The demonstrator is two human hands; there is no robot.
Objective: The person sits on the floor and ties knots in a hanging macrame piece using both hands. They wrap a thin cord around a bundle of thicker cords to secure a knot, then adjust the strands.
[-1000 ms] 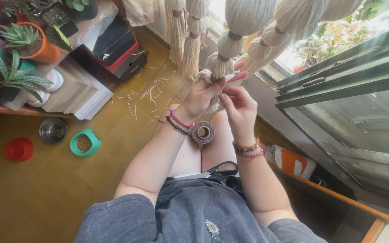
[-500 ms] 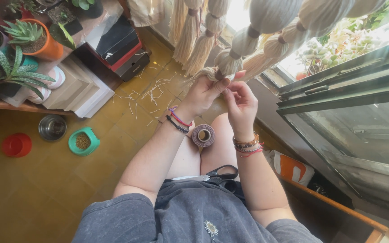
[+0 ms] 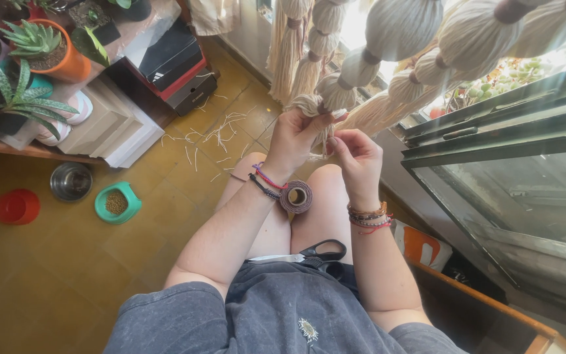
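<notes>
- The left hand (image 3: 299, 134) is closed around the top of a cream yarn tassel (image 3: 310, 105), raised above the knees.
- The right hand (image 3: 358, 154) pinches the same tassel's strands just beside the left (fingertips partly hidden).
- A brown spool of cord (image 3: 296, 196) hangs at the left wrist.
- Black-handled scissors (image 3: 322, 251) lie on the lap.
- More cream tassels (image 3: 394, 39) hang in a row above, near the window.
- On the yellow tiled floor (image 3: 47, 275) sit a green bowl (image 3: 117, 203), a steel bowl (image 3: 71, 181) and a red bowl (image 3: 17, 206), well apart from the hands.
</notes>
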